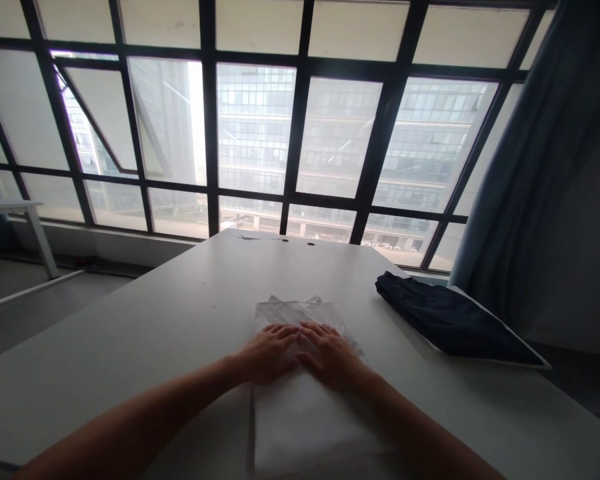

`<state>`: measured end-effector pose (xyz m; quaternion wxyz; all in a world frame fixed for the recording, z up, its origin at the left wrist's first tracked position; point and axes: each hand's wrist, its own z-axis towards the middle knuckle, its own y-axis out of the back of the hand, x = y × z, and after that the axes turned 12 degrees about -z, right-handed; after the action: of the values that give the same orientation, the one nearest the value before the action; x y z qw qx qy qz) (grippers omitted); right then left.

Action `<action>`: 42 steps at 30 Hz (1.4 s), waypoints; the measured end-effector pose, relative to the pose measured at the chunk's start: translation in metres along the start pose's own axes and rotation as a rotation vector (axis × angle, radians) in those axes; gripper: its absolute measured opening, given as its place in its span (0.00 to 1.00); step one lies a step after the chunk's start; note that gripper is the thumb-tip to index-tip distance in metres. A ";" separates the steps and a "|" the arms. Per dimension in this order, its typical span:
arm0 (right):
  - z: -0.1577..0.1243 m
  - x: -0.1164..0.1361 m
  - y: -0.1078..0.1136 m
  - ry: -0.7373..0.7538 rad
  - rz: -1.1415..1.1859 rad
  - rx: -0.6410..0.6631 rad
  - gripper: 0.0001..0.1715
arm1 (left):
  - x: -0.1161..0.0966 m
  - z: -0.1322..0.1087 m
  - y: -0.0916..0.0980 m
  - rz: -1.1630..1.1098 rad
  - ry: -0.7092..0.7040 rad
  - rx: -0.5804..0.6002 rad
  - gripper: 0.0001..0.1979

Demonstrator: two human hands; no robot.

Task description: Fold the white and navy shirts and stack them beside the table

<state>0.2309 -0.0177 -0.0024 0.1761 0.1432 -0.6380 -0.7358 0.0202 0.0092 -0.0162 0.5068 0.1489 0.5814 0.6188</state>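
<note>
Head view: the left hand (269, 355) and the right hand (331, 357) lie flat and open on a folded white cloth (305, 417), and they hold nothing. The cloth sits under both hands on a white table (180, 293). A dark folded cloth (453, 320) lies well off to the right of the right hand.

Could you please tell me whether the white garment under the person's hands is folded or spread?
Folded: the thin white garment lies in flat, layered folds.
</note>
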 end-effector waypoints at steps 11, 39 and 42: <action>0.011 -0.055 -0.017 -0.250 -0.082 0.218 0.41 | 0.064 -0.008 0.013 0.027 0.401 0.131 0.38; 0.016 -0.049 -0.015 -0.124 -0.027 0.161 0.41 | 0.061 0.009 -0.001 -0.054 0.230 0.117 0.40; 0.017 -0.067 -0.018 -0.204 -0.038 0.213 0.40 | 0.071 0.009 0.002 -0.035 0.321 0.124 0.43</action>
<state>0.2819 0.0289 -0.0187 0.0804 0.0977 -0.7243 -0.6777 -0.0050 0.0716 -0.0408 0.4081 0.0689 0.6946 0.5885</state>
